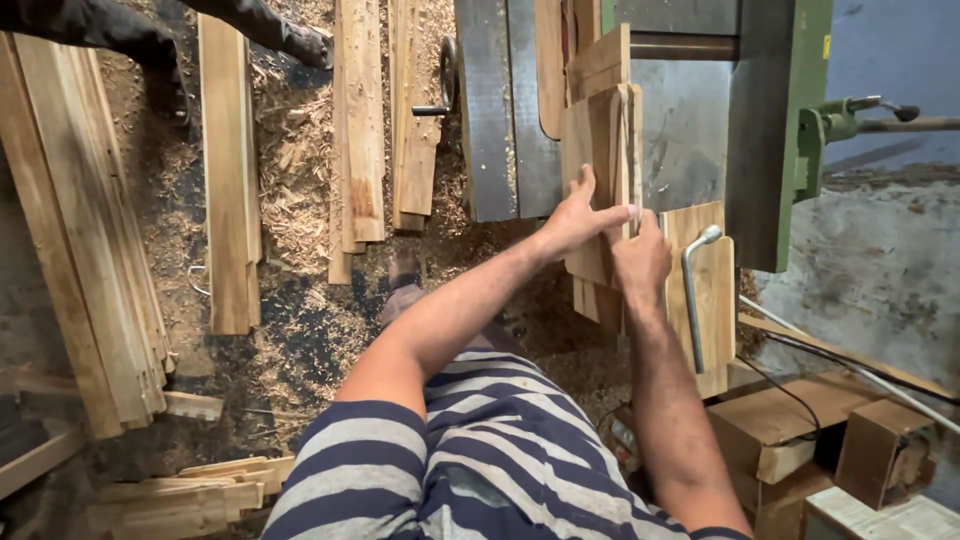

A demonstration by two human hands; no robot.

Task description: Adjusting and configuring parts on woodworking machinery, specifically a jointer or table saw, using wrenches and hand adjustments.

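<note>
Wooden board [598, 150], rough-sawn and flat, is standing on edge on the grey steel saw table [500, 120], just left of the green machine column [775, 130]. Left hand [578, 218] is pressing it with fingers spread; right hand [640, 262] is pinching its near edge. Keeping the pressure even and the fingertips clear of the cut line would seem wise.
</note>
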